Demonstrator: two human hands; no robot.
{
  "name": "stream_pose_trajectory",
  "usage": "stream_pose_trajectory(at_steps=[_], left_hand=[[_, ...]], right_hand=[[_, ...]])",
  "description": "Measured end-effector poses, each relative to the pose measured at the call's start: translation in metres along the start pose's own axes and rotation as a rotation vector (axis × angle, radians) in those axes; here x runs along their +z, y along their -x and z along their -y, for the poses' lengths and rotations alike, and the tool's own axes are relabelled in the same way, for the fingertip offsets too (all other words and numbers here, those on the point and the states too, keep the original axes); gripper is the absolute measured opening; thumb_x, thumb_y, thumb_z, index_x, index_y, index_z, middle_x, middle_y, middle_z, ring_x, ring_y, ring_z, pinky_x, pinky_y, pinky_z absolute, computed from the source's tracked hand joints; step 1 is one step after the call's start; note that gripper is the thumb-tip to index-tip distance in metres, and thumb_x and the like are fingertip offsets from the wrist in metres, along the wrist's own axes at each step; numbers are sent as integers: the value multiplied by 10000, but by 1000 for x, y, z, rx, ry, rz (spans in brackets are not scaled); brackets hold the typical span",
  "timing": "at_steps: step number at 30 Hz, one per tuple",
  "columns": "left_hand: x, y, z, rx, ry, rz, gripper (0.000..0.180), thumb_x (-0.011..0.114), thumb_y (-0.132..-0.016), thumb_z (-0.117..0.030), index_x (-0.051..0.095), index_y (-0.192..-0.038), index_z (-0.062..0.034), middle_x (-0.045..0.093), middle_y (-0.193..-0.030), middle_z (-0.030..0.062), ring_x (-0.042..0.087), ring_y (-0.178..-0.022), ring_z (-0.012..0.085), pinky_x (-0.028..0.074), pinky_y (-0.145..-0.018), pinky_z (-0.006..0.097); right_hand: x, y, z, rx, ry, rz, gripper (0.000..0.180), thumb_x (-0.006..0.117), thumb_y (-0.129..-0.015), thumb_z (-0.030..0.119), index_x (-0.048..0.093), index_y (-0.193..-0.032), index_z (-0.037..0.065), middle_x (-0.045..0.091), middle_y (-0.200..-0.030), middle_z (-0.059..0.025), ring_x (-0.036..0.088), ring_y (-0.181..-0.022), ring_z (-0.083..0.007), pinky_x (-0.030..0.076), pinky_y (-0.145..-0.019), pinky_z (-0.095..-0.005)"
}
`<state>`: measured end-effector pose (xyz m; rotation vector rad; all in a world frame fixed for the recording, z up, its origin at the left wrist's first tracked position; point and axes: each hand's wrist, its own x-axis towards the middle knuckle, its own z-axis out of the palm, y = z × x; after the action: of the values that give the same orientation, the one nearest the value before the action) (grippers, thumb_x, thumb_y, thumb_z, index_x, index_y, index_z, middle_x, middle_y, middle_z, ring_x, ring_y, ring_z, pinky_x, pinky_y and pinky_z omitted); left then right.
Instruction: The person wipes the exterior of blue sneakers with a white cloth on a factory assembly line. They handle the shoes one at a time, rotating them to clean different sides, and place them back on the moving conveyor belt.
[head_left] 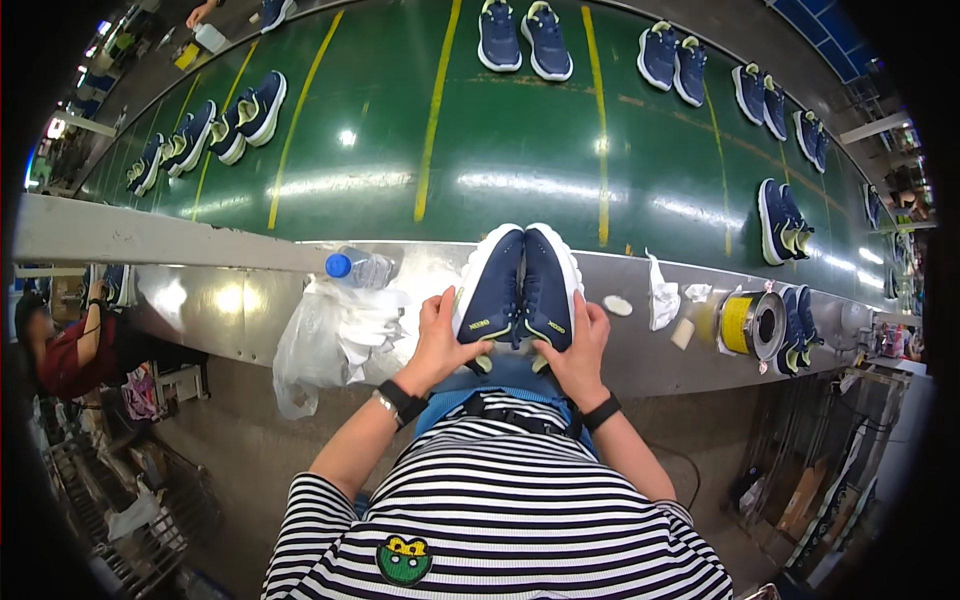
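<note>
A pair of navy sneakers (520, 288) is held side by side, soles down and toes pointing away, on the near edge of the steel table (200, 300) beside a green conveyor belt (500, 150). The left shoe is gripped at its heel by the left hand (440, 340), the right shoe by the right hand (580, 345), apparently so that the two are kept pressed together and level. A plastic bag (330, 340) and water bottle (360, 268) are seen to the left; a tape roll (752, 325) lies to the right. More paired shoes (525, 38) are carried on the belt.
</note>
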<state>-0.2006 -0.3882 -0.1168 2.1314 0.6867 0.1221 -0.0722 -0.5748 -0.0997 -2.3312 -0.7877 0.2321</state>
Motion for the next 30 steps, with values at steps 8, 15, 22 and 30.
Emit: stream_pose_trajectory(at_steps=[8,15,22,30], left_hand=[[5,-27,44,-176,391,199,538,430,-893,-342,339,-1290,9,494,-1161,209,486,-1061,253,354,-913,318],[11,-30,33,-195,291,218,538,382,-899,-412,315,-1315,-78,461,-1198,235,448,-1124,277,324,-946,319],[5,-17,41,-458,741,191,608,280,-931,-426,329,-1269,76,435,-1257,161,400,-1169,215,271,-992,280],[-28,12,-6,-755,1103,202,612,308,-916,-462,361,-1248,49,467,-1211,157,472,-1081,192,376,-910,282]], right_hand=[[-1,-15,-47,271,-410,52,615,660,-741,170,373,-1266,31,509,-1007,-116,511,-908,-191,427,-775,-309],[-6,-34,-89,139,-9,-108,346,596,-744,76,525,-1082,64,503,-1033,-137,471,-985,-308,379,-856,-375],[-4,-34,-126,288,105,-32,259,610,-729,60,536,-978,63,518,-978,-125,502,-875,-278,412,-742,-354],[-30,-40,36,228,-566,254,146,426,-911,166,517,-927,54,503,-741,-8,462,-589,-71,390,-498,-242]])
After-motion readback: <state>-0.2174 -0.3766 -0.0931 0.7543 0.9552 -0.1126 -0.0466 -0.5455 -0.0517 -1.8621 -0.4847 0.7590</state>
